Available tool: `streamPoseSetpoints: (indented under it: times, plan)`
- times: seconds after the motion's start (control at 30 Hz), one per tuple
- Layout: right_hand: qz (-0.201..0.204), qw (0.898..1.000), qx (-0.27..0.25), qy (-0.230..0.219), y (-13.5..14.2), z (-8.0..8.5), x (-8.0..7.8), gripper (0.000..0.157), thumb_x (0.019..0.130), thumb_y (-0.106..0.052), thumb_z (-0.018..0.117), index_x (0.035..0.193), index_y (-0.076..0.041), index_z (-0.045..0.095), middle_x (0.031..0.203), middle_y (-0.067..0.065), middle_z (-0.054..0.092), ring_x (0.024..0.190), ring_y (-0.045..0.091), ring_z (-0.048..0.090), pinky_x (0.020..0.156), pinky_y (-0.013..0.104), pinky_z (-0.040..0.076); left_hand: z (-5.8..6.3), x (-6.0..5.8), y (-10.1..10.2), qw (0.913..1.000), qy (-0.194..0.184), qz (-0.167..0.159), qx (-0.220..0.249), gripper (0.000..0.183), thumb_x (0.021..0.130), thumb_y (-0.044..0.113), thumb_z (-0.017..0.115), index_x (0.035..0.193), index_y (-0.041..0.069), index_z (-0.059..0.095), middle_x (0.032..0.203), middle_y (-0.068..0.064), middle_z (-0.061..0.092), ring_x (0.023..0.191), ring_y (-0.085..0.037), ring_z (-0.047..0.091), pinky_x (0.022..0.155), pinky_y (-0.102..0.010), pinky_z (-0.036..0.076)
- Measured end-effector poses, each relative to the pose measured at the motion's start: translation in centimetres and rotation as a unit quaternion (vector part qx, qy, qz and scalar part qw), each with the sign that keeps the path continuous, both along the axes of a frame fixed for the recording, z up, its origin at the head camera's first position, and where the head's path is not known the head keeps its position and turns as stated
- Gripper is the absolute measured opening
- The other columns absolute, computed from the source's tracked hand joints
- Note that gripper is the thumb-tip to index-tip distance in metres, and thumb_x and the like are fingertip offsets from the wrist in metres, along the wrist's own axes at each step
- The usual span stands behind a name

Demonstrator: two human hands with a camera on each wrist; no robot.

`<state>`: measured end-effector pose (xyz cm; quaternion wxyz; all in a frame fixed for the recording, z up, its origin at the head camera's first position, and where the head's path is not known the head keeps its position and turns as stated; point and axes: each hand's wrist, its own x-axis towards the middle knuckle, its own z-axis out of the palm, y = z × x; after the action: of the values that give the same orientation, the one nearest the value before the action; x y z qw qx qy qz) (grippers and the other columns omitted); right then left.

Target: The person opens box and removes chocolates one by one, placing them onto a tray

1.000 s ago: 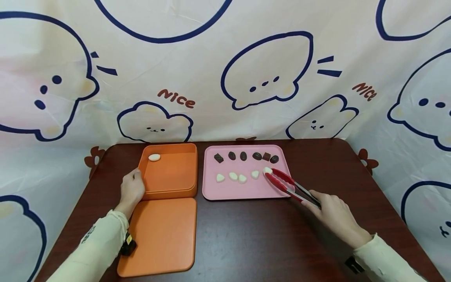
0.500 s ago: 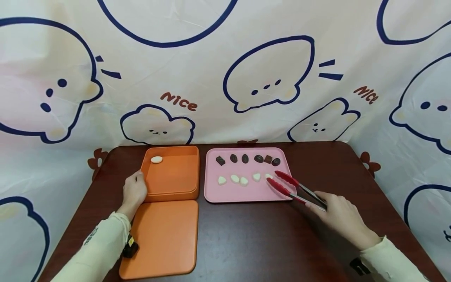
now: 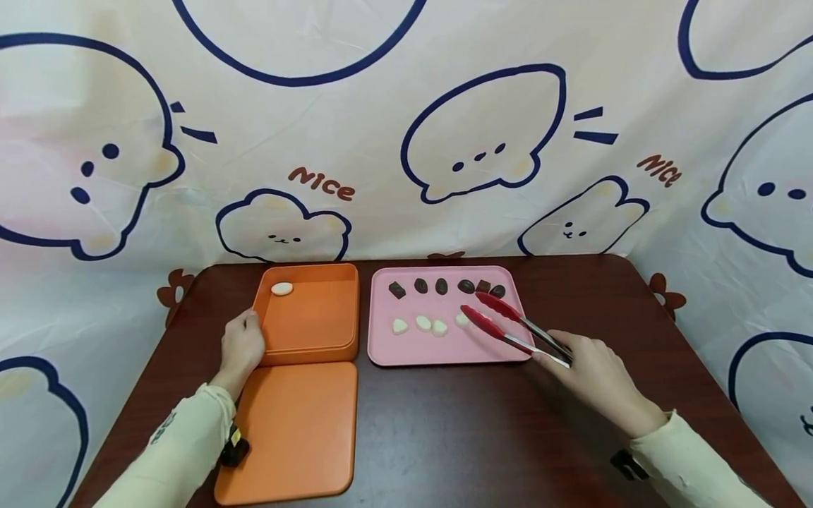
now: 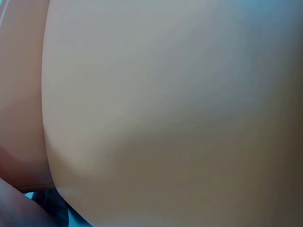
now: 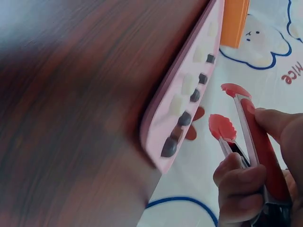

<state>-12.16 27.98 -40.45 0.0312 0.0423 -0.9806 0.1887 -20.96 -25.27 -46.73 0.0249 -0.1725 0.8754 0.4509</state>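
My right hand grips red-tipped metal tongs, their tips apart above the pink tray. In the right wrist view, the thumb lies along one red-lined arm of the tongs, and no piece is visible between the tips. On the tray, white candies form a front row; dark chocolates form a back row. The tongs partly cover the rightmost white candy in sight. My left hand holds the left wall of an orange box, with one white candy inside.
An orange lid lies flat in front of the box, and my left forearm overlaps its edge. It fills most of the left wrist view. A patterned cloth hangs behind the dark wooden table.
The tongs let go of a white candy on the tray and have moved up and leftward. That candy no longer shows apart from the tongs. The left hand stays on the box.
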Motion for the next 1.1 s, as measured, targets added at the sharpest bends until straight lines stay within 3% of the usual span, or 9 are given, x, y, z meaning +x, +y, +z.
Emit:
streamPoseSetpoints:
  times: [0.17,0.43,0.63,0.83,1.1]
  plan:
    - [0.023,1.000,-0.019,-0.003,-2.1,-0.3,-1.1,0.045,0.091,-0.035,0.075,0.126,-0.009,0.069,0.072,-0.003,0.059,0.064,0.014,0.048,0.053,0.029,0.036,0.0,0.1,-0.1,1.0000,0.005,0.002,0.001,0.060,0.110,0.039,0.011,0.160,0.011,0.029,0.161,-0.022,0.036,0.147,-0.043,0.035,0.120,-0.061,0.029]
    - [0.045,0.998,-0.039,-0.011,-4.9,-0.9,-2.4,0.043,0.091,-0.038,0.075,0.123,-0.009,0.071,0.062,-0.004,0.046,0.056,0.011,0.043,0.047,0.025,0.036,-0.1,0.1,-0.2,1.0000,0.008,0.005,-0.002,0.061,0.110,0.040,0.010,0.160,0.012,0.032,0.160,-0.022,0.038,0.146,-0.042,0.036,0.120,-0.061,0.029]
    - [0.066,0.996,-0.052,0.001,-6.9,-1.1,-3.2,0.040,0.091,-0.037,0.075,0.122,-0.013,0.072,0.061,-0.005,0.050,0.057,0.011,0.045,0.049,0.026,0.038,0.0,0.0,-0.2,0.9999,0.010,0.004,0.001,0.061,0.110,0.040,0.010,0.160,0.013,0.031,0.161,-0.021,0.037,0.147,-0.042,0.036,0.121,-0.061,0.029]
    - [0.088,0.994,-0.062,0.017,-9.7,-1.0,-4.2,0.041,0.091,-0.039,0.076,0.122,-0.013,0.072,0.075,-0.005,0.061,0.067,0.012,0.051,0.058,0.026,0.041,0.0,-0.2,-0.2,1.0000,0.007,0.005,0.002,0.061,0.110,0.041,0.010,0.161,0.013,0.029,0.162,-0.020,0.035,0.149,-0.041,0.033,0.121,-0.060,0.028]
    - [0.125,0.990,-0.064,0.032,-13.4,-0.8,-5.8,0.022,0.093,-0.041,0.072,0.097,-0.019,0.071,0.066,-0.009,0.054,0.062,0.011,0.049,0.056,0.026,0.040,0.0,-0.2,-0.1,1.0000,0.003,0.003,-0.001,0.061,0.110,0.040,0.010,0.161,0.012,0.029,0.162,-0.021,0.035,0.148,-0.042,0.034,0.121,-0.061,0.028]
